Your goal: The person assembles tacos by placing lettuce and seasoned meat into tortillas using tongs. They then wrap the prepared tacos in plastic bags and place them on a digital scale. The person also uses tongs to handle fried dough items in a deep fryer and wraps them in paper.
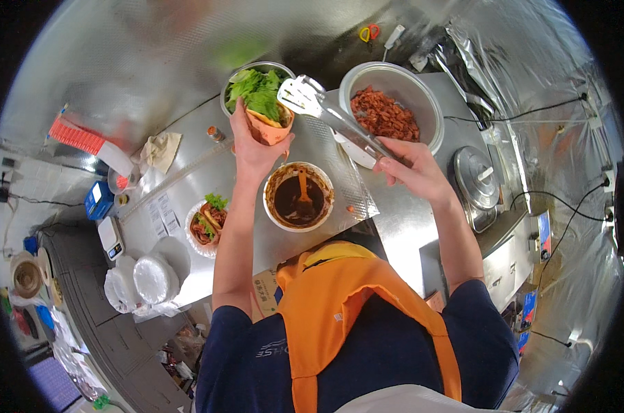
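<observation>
My left hand (252,155) is closed around a filled flatbread sandwich in an orange-brown paper sleeve (265,129), with its open end upward. Right behind it is a metal bowl (274,65) of green lettuce leaves (250,86). In my right hand (415,168) are metal tongs (353,127); their white slotted tips are above the sandwich's open end, and whether they hold food or touch it I cannot tell. A large pale bowl (432,110) of reddish-brown meat pieces (387,117) stands beyond the tongs. Nearer me sits a white tub (272,215) of dark sauce with an orange brush (303,189) in it.
Two filled sandwiches on a white plate (191,237) lie left of the sauce. Further left are stacked plastic-wrapped containers (153,279), a small scale (110,237), a cloth (162,151) and a spice jar (215,133). A lidded metal pot (476,177) and cables are at the right.
</observation>
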A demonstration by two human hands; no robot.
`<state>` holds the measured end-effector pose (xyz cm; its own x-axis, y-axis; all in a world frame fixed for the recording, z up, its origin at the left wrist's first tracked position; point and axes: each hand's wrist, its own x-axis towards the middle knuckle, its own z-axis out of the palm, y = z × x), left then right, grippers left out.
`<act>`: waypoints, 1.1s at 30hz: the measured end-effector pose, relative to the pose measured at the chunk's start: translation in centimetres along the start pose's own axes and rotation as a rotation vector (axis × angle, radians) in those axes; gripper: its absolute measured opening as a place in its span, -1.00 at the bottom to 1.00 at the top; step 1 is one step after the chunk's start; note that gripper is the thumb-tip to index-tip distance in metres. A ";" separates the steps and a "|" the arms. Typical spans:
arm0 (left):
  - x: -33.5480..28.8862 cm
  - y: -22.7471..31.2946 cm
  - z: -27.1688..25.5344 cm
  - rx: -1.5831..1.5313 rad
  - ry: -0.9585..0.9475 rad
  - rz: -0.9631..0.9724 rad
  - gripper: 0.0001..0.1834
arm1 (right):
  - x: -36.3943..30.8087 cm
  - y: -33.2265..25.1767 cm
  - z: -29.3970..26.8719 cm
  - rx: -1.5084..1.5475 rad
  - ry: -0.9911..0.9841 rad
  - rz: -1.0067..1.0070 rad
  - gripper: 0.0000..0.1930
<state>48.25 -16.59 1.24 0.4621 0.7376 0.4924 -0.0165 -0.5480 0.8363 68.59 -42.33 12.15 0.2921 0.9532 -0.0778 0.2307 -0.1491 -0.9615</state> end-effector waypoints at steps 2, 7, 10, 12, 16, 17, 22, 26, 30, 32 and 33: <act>0.3 1.3 0.9 0.073 -0.087 0.020 0.33 | -0.4 -0.8 -1.1 -0.099 -0.027 -0.005 -0.56; 0.8 2.1 4.3 0.007 -0.089 -0.042 0.30 | -1.5 0.2 -2.3 -0.068 0.047 0.066 -0.63; 0.6 2.5 7.1 -0.199 -0.017 -0.126 0.25 | -3.2 2.1 -1.5 0.128 0.108 0.099 -0.67; 0.5 3.2 8.5 -0.090 -0.024 -0.083 0.25 | -4.2 3.0 -0.9 0.166 0.139 0.128 -0.69; 0.3 3.0 10.1 0.009 -0.064 -0.046 0.25 | -5.4 3.9 -2.6 0.152 0.236 0.080 -0.68; 0.4 2.7 10.3 0.017 -0.072 -0.045 0.25 | -5.5 3.8 -3.8 0.134 0.268 0.066 -0.67; 0.9 2.2 10.5 0.000 -0.080 -0.059 0.27 | -3.0 4.3 -13.3 -0.786 0.274 -0.019 -0.61; 0.4 2.2 11.5 -0.059 -0.094 -0.118 0.28 | 2.3 7.1 -14.0 -1.290 -0.167 0.136 -0.62; -0.5 2.8 11.9 -0.126 -0.113 -0.256 0.30 | 8.2 13.7 -11.5 -1.339 -0.051 0.100 -0.75; -1.2 2.1 11.9 -0.103 -0.107 -0.246 0.29 | 10.5 14.9 -12.8 -1.356 -0.054 0.034 -0.82; -1.4 1.7 11.9 -0.092 -0.102 -0.242 0.29 | 11.5 15.3 -13.7 -1.368 -0.103 0.001 -0.85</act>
<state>58.11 -23.21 -0.91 0.5488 0.7970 0.2524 0.0275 -0.3189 0.9474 88.15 -37.29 0.19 0.2372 0.9591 -0.1547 0.9712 -0.2307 0.0589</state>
